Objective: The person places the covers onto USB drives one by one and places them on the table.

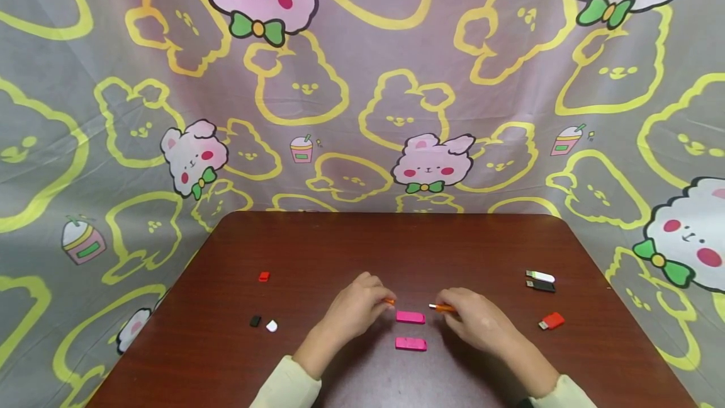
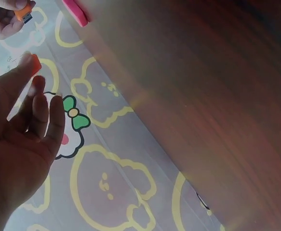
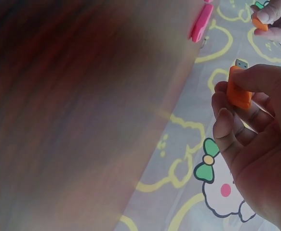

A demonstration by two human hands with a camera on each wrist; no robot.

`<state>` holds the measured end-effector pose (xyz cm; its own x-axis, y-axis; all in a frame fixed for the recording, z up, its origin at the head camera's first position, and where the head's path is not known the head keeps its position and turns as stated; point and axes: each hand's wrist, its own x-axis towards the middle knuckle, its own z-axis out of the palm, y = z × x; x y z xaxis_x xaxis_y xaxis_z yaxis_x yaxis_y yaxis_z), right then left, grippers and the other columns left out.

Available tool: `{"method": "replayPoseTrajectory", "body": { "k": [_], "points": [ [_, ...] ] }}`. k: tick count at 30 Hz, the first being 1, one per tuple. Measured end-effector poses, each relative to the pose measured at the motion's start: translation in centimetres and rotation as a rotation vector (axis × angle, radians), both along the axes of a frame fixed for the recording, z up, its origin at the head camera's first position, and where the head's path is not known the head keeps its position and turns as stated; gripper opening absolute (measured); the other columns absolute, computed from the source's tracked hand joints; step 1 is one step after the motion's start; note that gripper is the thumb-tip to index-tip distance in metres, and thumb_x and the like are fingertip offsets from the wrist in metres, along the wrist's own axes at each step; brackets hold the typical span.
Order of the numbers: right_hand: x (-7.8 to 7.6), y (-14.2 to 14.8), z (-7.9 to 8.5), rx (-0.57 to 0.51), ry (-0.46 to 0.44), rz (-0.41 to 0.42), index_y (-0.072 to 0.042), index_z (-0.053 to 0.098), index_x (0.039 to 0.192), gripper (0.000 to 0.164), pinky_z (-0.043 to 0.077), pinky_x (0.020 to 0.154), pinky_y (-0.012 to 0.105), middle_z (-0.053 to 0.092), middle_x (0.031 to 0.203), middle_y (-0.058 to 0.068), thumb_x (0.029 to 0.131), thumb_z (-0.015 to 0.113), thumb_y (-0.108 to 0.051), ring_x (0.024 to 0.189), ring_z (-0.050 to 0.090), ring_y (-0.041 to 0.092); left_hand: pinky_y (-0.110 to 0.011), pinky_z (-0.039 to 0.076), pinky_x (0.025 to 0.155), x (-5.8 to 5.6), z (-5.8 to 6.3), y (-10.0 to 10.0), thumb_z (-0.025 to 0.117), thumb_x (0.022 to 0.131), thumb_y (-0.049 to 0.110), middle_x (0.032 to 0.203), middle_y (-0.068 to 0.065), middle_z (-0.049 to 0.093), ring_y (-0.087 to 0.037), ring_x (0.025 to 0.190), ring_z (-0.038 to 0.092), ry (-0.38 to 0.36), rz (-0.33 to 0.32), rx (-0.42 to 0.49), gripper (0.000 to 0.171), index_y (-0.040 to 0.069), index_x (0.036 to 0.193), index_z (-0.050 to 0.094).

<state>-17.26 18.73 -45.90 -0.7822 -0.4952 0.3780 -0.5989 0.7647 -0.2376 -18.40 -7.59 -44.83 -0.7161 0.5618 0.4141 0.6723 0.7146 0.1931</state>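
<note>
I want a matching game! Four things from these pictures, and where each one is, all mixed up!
1. orange cap
2. orange USB stick
3. pink sticks
4. white cap

A. on the table, between the arms
B. beside the black cap
C. in the right hand
D. in the left hand

Pairs: 1-D, 2-C, 3-A, 4-B

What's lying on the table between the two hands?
In the head view, a pink stick lies on the table between the left hand and the right hand; a second pink stick lies beside it, nearer the person.
</note>
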Motion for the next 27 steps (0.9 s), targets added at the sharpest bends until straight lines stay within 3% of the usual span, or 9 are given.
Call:
{"method": "replayPoseTrajectory", "body": {
  "k": [8,17,27],
  "points": [
    [0.04,-0.24,0.02,-0.015,0.011,0.019,-0.023,0.062,0.088,0.023,0.048,0.068,0.028,0.057,0.081,-0.016,0.072,0.072,-0.01,0.074,0.051,0.002,-0.02,0.047,0.068,0.07,0.06,0.12,0.074,0.08,0.024,0.078,0.014,0.063,-0.005,0.077,0.057,0.009,0.006,0.007,0.011,0.023,0.09,0.071],
    [-0.05,-0.36,-0.01,-0.007,0.012,0.015,-0.024,0.062,0.087,0.024,0.048,0.067,0.027,0.056,0.079,-0.018,0.071,0.073,-0.01,0.071,0.05,0.001,-0.024,0.047,0.066,0.28,0.17,0.3,0.07,0.083,0.022,0.078,0.013,0.064,-0.006,0.074,0.056,-0.05,0.069,0.018,0.007,0.022,0.089,0.067],
    [0.02,-0.6,0.27,0.013,-0.013,0.006,-0.024,0.062,0.088,0.023,0.048,0.068,0.027,0.055,0.08,-0.018,0.072,0.073,-0.012,0.073,0.05,0.001,-0.02,0.044,0.066,0.29,0.06,0.49,0.071,0.082,0.021,0.079,0.013,0.061,-0.005,0.075,0.05,-0.066,0.053,0.041,0.01,0.022,0.087,0.062]
  ]
}}
